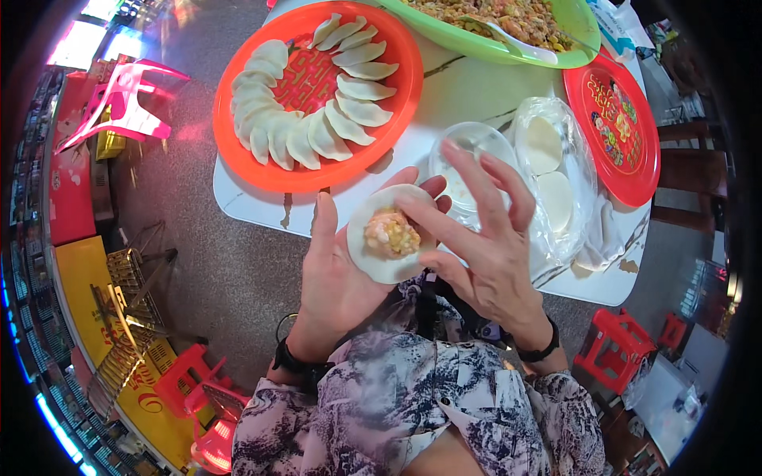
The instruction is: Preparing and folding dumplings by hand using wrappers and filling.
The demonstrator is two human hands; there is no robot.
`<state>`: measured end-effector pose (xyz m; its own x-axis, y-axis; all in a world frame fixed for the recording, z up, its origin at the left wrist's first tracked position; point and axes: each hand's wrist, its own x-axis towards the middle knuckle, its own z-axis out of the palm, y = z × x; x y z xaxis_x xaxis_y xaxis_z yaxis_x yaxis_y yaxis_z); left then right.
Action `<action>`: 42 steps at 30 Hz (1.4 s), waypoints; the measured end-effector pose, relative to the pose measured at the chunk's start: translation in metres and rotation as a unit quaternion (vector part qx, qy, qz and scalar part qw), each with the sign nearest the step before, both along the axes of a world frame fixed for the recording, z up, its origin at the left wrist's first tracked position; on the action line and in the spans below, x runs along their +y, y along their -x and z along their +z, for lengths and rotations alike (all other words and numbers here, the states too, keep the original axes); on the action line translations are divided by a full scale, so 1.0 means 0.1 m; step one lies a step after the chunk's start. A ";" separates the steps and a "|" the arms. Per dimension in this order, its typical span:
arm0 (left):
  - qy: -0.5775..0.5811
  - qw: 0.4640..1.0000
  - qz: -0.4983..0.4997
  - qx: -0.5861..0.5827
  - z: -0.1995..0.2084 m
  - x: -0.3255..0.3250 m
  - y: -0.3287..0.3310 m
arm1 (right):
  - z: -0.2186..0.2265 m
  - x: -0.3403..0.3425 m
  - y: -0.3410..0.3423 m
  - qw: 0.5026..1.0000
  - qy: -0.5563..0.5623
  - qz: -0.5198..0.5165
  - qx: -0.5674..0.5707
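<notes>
My left hand (337,278) lies palm up, cradling a round dumpling wrapper (367,255) with the fingers beneath it. A mound of meat filling (391,234) rests in the wrapper's middle. From the right, my right hand (496,258) reaches over with its fingers apart. Its index fingertip touches the wrapper's upper edge, and the thumb is close to the right edge. Just behind it a clear plastic bowl (447,163) stands partly hidden. Beside that, loose round wrappers (544,147) lie on a clear plastic bag (578,170).
Pleated dumplings (361,51) ring a red-orange plate (225,131) at the back left. A green basin (456,45) of filling stands at the far edge of the marbled table (258,190). A red patterned tray (647,170) sits right. Red and pink stools (615,349) surround the table.
</notes>
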<state>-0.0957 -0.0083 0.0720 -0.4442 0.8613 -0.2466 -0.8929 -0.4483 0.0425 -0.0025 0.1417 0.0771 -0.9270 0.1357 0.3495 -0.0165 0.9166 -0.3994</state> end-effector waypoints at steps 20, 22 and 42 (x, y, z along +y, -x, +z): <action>0.002 0.999 0.043 0.013 -0.02 -0.02 0.09 | 0.04 -0.09 -0.17 1.000 -0.009 0.012 -0.019; -0.003 0.998 0.053 0.024 -0.04 -0.02 0.11 | 0.09 -0.15 -0.24 0.999 -0.013 0.014 -0.037; 0.016 0.996 0.058 0.071 -0.07 0.14 -0.04 | 0.01 -0.47 -0.03 0.998 0.036 0.046 -0.002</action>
